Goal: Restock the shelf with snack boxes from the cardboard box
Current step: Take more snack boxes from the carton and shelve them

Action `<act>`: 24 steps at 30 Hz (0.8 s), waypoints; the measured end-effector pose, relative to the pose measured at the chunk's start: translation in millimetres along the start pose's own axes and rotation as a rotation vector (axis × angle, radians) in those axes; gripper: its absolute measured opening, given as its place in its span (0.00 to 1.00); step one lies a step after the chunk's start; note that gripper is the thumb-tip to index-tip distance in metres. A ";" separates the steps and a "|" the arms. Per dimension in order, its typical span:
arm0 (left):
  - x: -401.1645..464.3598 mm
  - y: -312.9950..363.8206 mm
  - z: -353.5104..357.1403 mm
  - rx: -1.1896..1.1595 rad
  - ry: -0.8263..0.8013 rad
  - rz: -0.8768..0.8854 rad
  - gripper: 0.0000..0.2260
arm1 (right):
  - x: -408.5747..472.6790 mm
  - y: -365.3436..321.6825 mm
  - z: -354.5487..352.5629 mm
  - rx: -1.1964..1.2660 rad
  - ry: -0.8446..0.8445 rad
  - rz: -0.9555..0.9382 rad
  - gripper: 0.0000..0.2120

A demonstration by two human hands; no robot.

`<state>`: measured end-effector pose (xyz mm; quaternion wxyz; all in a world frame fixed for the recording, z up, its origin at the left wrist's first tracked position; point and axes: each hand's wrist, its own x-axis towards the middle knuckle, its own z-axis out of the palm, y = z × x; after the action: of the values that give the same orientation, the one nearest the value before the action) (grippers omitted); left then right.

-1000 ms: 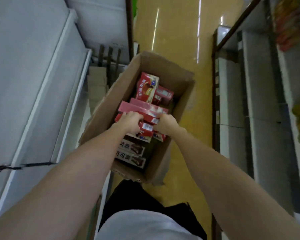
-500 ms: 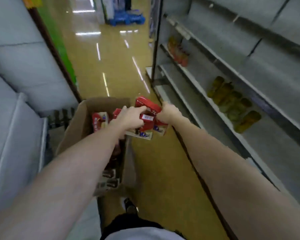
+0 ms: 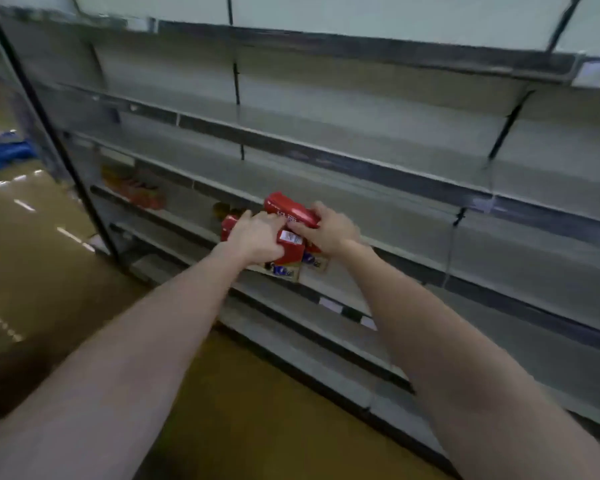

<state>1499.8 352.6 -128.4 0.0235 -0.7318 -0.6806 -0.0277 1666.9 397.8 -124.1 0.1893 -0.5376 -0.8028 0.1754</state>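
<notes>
Both hands have swung off the cardboard box, now out of view, to the shelf (image 3: pixel 326 292). Left hand (image 3: pixel 257 237) and right hand (image 3: pixel 329 230) clamp the snack boxes (image 3: pixel 291 211) in front of it. None placed yet; shelf mostly bare.

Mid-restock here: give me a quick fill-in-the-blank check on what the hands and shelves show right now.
1. Both hands hold a bundle of ____ snack boxes.
2. The left hand and right hand carry the boxes in front of the ____.
3. The cardboard box is ____ of view.

Missing words: red; shelves; out
</notes>
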 end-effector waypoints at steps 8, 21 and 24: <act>109.5 77.3 -53.8 -0.247 0.052 0.322 0.18 | 18.7 69.4 -110.6 -0.075 0.294 0.099 0.21; 229.6 241.6 -118.2 -0.443 0.351 0.781 0.20 | -6.4 172.6 -277.1 -0.011 0.506 0.423 0.18; 236.6 289.3 -110.8 -0.437 0.367 0.819 0.20 | -19.1 209.9 -296.5 -0.043 0.521 0.498 0.14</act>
<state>1804.4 559.0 0.3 -0.0020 -0.9098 -0.3004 -0.2865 1986.8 478.9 28.9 0.3275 -0.7472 -0.5755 0.0562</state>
